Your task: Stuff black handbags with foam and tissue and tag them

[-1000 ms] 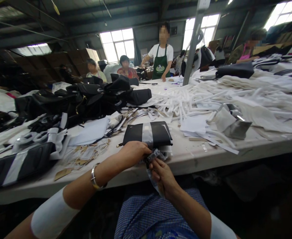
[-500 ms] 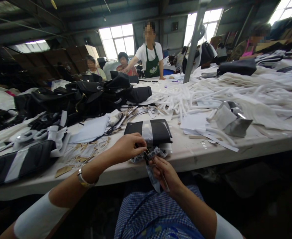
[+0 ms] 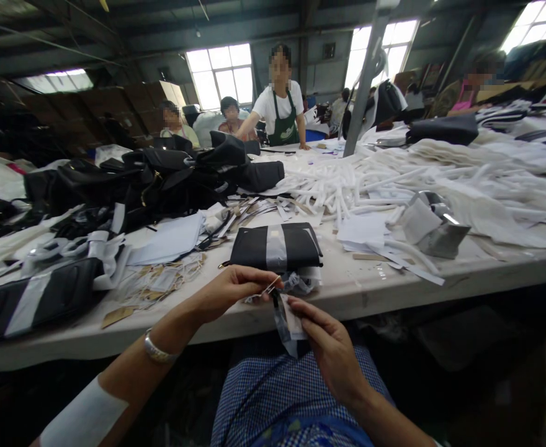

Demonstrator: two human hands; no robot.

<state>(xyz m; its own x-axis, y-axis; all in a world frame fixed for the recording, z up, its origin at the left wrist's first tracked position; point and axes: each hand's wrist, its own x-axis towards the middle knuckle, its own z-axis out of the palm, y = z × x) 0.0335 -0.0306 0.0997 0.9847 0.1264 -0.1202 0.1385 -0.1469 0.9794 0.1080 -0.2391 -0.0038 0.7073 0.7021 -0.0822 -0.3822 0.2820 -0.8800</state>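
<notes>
My left hand point(image 3: 249, 287) is closed in a pinch on a thin string near the table's front edge. Between finger and thumb, my right hand point(image 3: 326, 332) grips a small pale tag point(image 3: 293, 320). A strip of clear plastic point(image 3: 280, 320) hangs beside the tag, with a small dark piece at its top. Just beyond my hands lies a folded black bag point(image 3: 296, 247) with a pale band around its middle. Crumpled grey plastic point(image 3: 298, 282) sticks out under the bag's near side.
Black bags point(image 3: 161, 174) pile up at the back left; another banded bag point(image 3: 40, 298) lies front left. Tags with strings point(image 3: 161, 285) and white sheets point(image 3: 165, 239) are nearer. A tape dispenser point(image 3: 435, 226) stands right. A person in a green apron point(image 3: 285, 118) leans on the far side.
My right hand has turned and opened out somewhat, and the tag now shows its flat face. My left hand has dropped slightly, with the string now visible at its fingertips.
</notes>
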